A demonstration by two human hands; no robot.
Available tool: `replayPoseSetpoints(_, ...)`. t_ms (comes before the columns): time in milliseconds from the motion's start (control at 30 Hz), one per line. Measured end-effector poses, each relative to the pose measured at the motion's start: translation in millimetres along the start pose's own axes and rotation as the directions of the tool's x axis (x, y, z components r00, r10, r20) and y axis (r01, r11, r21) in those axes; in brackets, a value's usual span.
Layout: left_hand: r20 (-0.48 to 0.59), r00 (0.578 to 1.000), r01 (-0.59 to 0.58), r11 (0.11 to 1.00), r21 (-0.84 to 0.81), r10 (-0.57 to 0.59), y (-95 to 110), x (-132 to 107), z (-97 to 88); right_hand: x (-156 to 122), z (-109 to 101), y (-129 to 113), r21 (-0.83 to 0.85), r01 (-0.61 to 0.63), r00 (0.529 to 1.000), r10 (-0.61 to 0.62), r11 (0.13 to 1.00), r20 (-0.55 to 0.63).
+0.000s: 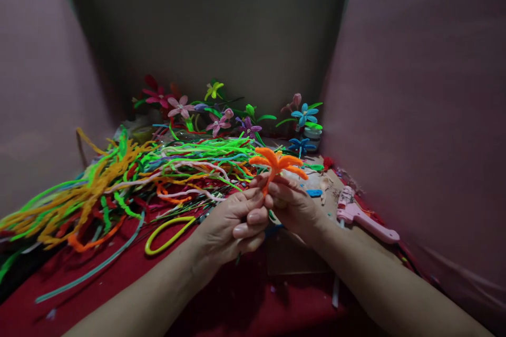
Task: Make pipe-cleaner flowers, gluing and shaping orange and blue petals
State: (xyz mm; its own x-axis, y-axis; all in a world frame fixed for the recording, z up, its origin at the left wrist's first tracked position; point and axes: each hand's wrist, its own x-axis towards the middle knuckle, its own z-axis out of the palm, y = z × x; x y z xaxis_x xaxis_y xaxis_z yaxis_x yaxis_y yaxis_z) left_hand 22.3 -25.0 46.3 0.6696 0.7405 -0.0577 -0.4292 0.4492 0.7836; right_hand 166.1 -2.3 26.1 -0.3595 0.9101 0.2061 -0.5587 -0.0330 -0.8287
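An orange pipe-cleaner flower [275, 162] is held upright in front of me, its fuzzy petals spread outward at the top. My left hand [241, 221] pinches the lower end of its stem between thumb and fingers. From the other side my right hand [290, 200] grips the same stem just under the petals. Both hands touch each other around the stem, so its lower part is mostly hidden. A small yellow bit shows at the flower's centre.
Loose pipe cleaners [106, 184] in many colours heap at the left. Yellow-handled scissors or pliers [169, 234] lie before them. Finished flowers [219, 121] stand at the back. A pink glue gun [361, 216] rests on cardboard [296, 258] at the right. Pink walls flank the red cloth [130, 279].
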Motion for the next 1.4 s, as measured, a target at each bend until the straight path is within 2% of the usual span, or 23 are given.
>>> replayPoseSetpoints(67,-0.066,0.997,-0.029,0.982,0.185,0.042,1,1,1.8,1,1,-1,-0.001,0.041,0.998,-0.042,0.999,-0.045)
replayPoseSetpoints(100,-0.117,0.988,-0.058,0.940,0.335,0.102,1,1,3.0,2,2,-1,-0.004,0.063,0.994,-0.064,0.998,-0.084)
replayPoseSetpoints(133,-0.162,0.967,-0.089,0.858,0.505,0.196,2,2,4.0,3,2,-1,-0.011,0.078,0.989,-0.079,0.997,-0.121)
replayPoseSetpoints(200,-0.185,0.876,-0.127,0.583,0.802,0.445,2,2,4.6,4,1,1,-0.043,0.088,0.979,-0.094,0.995,-0.180)
replayPoseSetpoints(267,-0.092,0.768,-0.125,0.288,0.949,0.634,0,2,2.0,6,0,4,-0.084,0.091,0.975,-0.106,0.992,-0.196)
replayPoseSetpoints(300,-0.026,0.733,-0.120,0.166,0.979,0.679,-1,2,-0.4,6,0,5,-0.105,0.097,0.975,-0.116,0.990,-0.191)
replayPoseSetpoints(333,0.041,0.716,-0.116,0.061,0.991,0.697,-3,2,-3.2,6,0,6,-0.124,0.106,0.975,-0.128,0.987,-0.182)
replayPoseSetpoints(400,0.163,0.700,-0.116,-0.114,0.987,0.696,-6,3,-8.8,6,0,8,-0.144,0.120,0.973,-0.145,0.982,-0.179)
replayPoseSetpoints(467,0.237,0.689,-0.078,-0.255,0.964,0.685,-10,5,-13.0,6,1,9,-0.134,0.126,0.970,-0.151,0.983,-0.191)
replayPoseSetpoints(633,0.340,0.685,0.093,-0.540,0.836,0.644,-15,9,-20.5,5,2,10,-0.102,0.135,0.975,-0.151,0.986,-0.166)
replayPoseSetpoints(700,0.404,0.674,0.098,-0.617,0.781,0.618,-15,10,-25.4,5,1,11,-0.121,0.128,0.976,-0.147,0.984,-0.159)
replayPoseSetpoints(733,0.418,0.672,0.089,-0.627,0.774,0.611,-15,10,-27.5,5,1,12,-0.139,0.132,0.974,-0.154,0.981,-0.164)
replayPoseSetpoints(800,0.393,0.671,0.049,-0.566,0.823,0.629,-14,11,-29.3,5,1,12,-0.195,0.164,0.963,-0.200,0.967,-0.179)
replayPoseSetpoints(833,0.344,0.673,0.024,-0.485,0.874,0.655,-13,11,-28.2,5,2,12,-0.224,0.187,0.957,-0.228,0.957,-0.179)
replayPoseSetpoints(867,0.269,0.682,-0.006,-0.362,0.932,0.681,-12,11,-25.8,5,2,12,-0.248,0.207,0.951,-0.254,0.946,-0.174)
replayPoseSetpoints(933,0.064,0.732,-0.078,-0.010,0.997,0.679,-10,11,-18.1,4,3,11,-0.274,0.236,0.946,-0.285,0.932,-0.156)
replayPoseSetpoints(1000,-0.126,0.808,-0.121,0.372,0.920,0.576,-8,10,-9.6,3,4,10,-0.279,0.253,0.948,-0.294,0.926,-0.118)
replayPoseSetpoints(1033,-0.183,0.843,-0.132,0.524,0.841,0.505,-7,9,-6.2,2,4,9,-0.286,0.262,0.949,-0.300,0.922,-0.099)
replayPoseSetpoints(1100,-0.222,0.892,-0.150,0.723,0.674,0.393,-5,8,-2.0,2,3,8,-0.294,0.282,0.947,-0.315,0.913,-0.070)
replayPoseSetpoints(1167,-0.209,0.924,-0.171,0.837,0.520,0.319,-4,8,-1.4,2,1,8,-0.275,0.280,0.951,-0.305,0.920,-0.054)
replayPoseSetpoints(1233,-0.173,0.950,-0.179,0.908,0.380,0.259,-4,8,-2.8,4,-1,8,-0.210,0.256,0.962,-0.269,0.943,-0.037)
replayPoseSetpoints(1400,-0.114,0.980,-0.149,0.979,0.141,0.166,-6,8,-6.5,7,-2,9,-0.008,0.105,0.994,-0.105,0.994,-0.022)
